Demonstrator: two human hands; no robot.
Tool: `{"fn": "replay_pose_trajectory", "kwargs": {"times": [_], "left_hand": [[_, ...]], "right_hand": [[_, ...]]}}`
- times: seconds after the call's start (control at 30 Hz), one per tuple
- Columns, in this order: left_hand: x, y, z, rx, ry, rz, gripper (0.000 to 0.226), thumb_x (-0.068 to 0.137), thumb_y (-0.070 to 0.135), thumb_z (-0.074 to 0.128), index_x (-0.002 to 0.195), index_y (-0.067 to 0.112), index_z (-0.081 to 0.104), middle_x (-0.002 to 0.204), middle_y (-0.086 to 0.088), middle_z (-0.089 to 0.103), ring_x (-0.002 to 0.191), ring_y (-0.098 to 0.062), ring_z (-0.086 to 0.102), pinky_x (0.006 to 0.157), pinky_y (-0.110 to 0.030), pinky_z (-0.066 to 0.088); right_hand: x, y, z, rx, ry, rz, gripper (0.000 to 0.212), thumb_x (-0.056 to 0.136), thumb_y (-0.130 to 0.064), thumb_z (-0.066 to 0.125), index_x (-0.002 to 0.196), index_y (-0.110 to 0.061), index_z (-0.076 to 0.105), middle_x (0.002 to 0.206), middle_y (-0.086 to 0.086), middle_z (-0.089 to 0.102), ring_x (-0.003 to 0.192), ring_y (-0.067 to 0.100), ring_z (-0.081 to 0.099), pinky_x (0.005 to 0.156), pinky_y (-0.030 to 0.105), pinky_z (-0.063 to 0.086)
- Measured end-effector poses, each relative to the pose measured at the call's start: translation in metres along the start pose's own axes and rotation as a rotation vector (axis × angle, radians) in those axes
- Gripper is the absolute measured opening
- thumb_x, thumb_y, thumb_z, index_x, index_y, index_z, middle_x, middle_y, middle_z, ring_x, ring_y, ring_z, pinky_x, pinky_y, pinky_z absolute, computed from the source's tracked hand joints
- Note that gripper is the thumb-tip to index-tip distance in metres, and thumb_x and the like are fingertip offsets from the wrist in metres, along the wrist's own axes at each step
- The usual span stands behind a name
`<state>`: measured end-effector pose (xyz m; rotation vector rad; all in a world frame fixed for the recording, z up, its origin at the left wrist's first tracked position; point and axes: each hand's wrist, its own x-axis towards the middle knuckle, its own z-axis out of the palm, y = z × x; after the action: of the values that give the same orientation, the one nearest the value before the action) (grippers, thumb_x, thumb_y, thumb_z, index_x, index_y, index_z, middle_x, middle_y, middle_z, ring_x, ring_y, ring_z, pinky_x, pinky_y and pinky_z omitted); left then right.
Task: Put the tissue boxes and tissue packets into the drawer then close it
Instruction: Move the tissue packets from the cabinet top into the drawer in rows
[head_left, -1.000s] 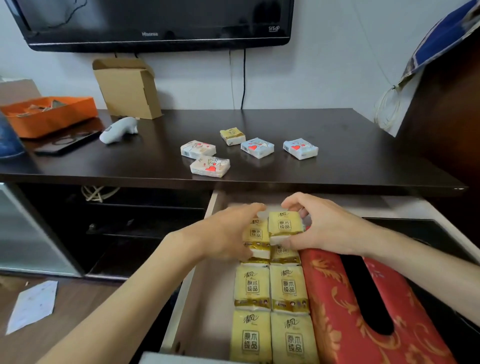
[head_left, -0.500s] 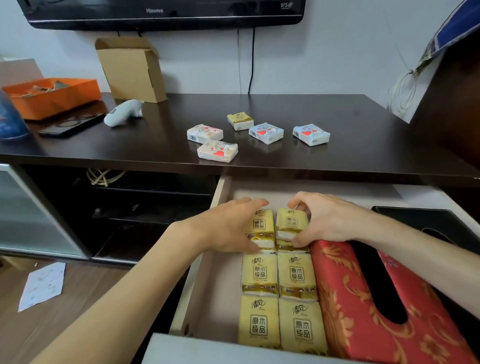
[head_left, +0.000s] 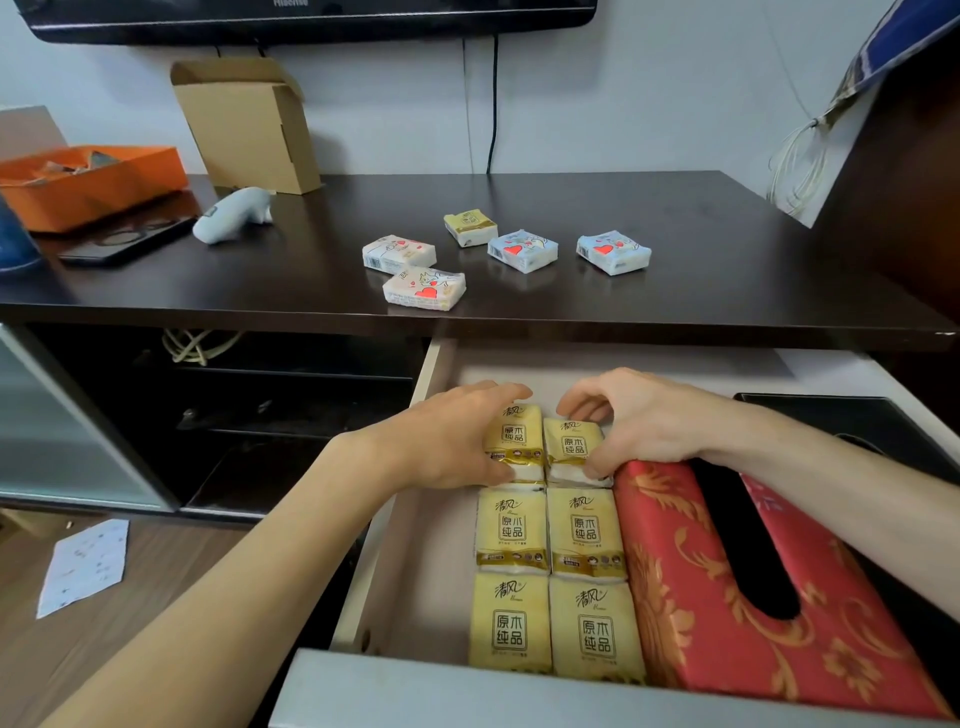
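The open drawer (head_left: 415, 566) holds several yellow tissue packets in two columns and a red patterned tissue box (head_left: 675, 597) on their right; a black tissue box (head_left: 852, 421) lies further right. My left hand (head_left: 447, 441) grips the back-left yellow packet (head_left: 514, 434). My right hand (head_left: 639, 415) pinches the back-right yellow packet (head_left: 574, 444) between thumb and fingers. On the dark cabinet top (head_left: 701, 249) lie a small yellow packet (head_left: 470, 226), two blue packets (head_left: 522, 250) and two pink-white packets (head_left: 423, 287).
An orange tray (head_left: 88, 182), a cardboard box (head_left: 249, 124), a white device (head_left: 234, 213) and a black flat item (head_left: 124, 241) sit on the left of the cabinet top. A TV (head_left: 311, 15) hangs above. A paper sheet (head_left: 83, 566) lies on the floor.
Both hands have lowered the two back yellow packets down into the drawer's back row. The camera has tilted down and moved closer.
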<state>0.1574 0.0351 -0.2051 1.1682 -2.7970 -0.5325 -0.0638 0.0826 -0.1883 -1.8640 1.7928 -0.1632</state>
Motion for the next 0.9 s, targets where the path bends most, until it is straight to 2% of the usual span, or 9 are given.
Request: {"fn": "replay_pose_trajectory", "kwargs": {"times": [0.17,0.27,0.33,0.43,0.5,0.63,0.8,0.87,0.9], "left_hand": [[0.0,0.0,0.001,0.024,0.016,0.017,0.086,0.082,0.037,0.078,0.153,0.026,0.031,0.145,0.004,0.047,0.131,-0.018,0.046,0.107,-0.037,0.041],[0.0,-0.001,0.002,0.018,0.041,0.037,0.091,0.078,0.042,0.08,0.153,0.026,0.031,0.149,0.007,0.043,0.136,-0.015,0.041,0.111,-0.033,0.037],[0.0,0.0,-0.002,-0.003,0.073,0.033,0.088,0.079,0.047,0.078,0.152,0.029,0.033,0.151,0.009,0.041,0.139,-0.012,0.037,0.11,-0.027,0.034],[0.0,0.001,-0.015,-0.102,0.224,0.066,0.063,0.085,0.045,0.072,0.142,0.033,0.048,0.139,0.015,0.053,0.129,-0.005,0.048,0.102,-0.024,0.039],[0.006,0.005,-0.027,-0.261,0.367,0.105,0.045,0.089,0.036,0.068,0.133,0.032,0.058,0.128,0.017,0.06,0.119,0.001,0.055,0.098,-0.026,0.047],[0.051,0.011,-0.047,-0.405,0.549,0.067,0.038,0.09,0.022,0.062,0.128,0.026,0.061,0.126,0.01,0.062,0.118,-0.005,0.057,0.097,-0.035,0.052],[0.134,0.009,-0.058,-0.165,0.506,-0.095,0.06,0.09,0.022,0.06,0.147,0.012,0.044,0.153,-0.01,0.042,0.141,-0.026,0.037,0.112,-0.036,0.032],[0.155,0.005,-0.056,-0.033,0.442,-0.178,0.066,0.093,0.027,0.056,0.152,0.008,0.034,0.16,-0.015,0.03,0.149,-0.031,0.023,0.116,-0.042,0.025],[0.161,0.002,-0.056,0.032,0.435,-0.206,0.062,0.094,0.031,0.053,0.148,0.006,0.038,0.155,-0.015,0.035,0.145,-0.032,0.028,0.113,-0.045,0.029]], "right_hand": [[0.0,-0.001,0.0,-0.001,0.018,0.01,0.092,0.037,-0.05,0.079,0.127,-0.033,0.064,0.116,-0.015,0.069,0.111,0.011,0.065,0.1,0.046,0.052],[-0.008,-0.001,-0.003,0.005,0.046,-0.021,0.091,0.043,-0.061,0.081,0.127,-0.034,0.065,0.123,-0.013,0.068,0.116,0.009,0.063,0.102,0.042,0.05],[-0.013,0.0,-0.006,0.075,0.165,-0.094,0.062,0.061,-0.056,0.084,0.118,-0.035,0.071,0.117,-0.016,0.07,0.111,0.002,0.064,0.098,0.035,0.051],[-0.009,0.009,-0.018,0.253,0.515,-0.254,0.015,0.083,-0.025,0.077,0.097,-0.031,0.078,0.093,-0.02,0.076,0.087,-0.006,0.069,0.079,0.015,0.049],[0.004,0.015,-0.036,0.272,0.718,-0.273,0.021,0.086,-0.012,0.07,0.099,-0.027,0.078,0.092,-0.018,0.075,0.079,-0.009,0.066,0.075,0.01,0.045],[0.05,0.029,-0.077,0.087,0.794,-0.138,0.035,0.092,-0.015,0.062,0.125,-0.019,0.067,0.13,0.001,0.063,0.123,0.022,0.053,0.099,0.04,0.045],[0.087,0.044,-0.09,0.03,0.659,-0.078,0.051,0.093,-0.033,0.066,0.141,-0.018,0.057,0.145,0.006,0.053,0.135,0.028,0.042,0.104,0.042,0.041],[0.091,0.048,-0.088,0.043,0.629,-0.07,0.048,0.092,-0.036,0.066,0.138,-0.022,0.06,0.143,0.003,0.054,0.133,0.025,0.046,0.105,0.044,0.042],[0.093,0.049,-0.088,0.046,0.654,-0.076,0.043,0.091,-0.037,0.066,0.131,-0.023,0.063,0.138,0.001,0.056,0.128,0.024,0.049,0.1,0.044,0.045]]}}
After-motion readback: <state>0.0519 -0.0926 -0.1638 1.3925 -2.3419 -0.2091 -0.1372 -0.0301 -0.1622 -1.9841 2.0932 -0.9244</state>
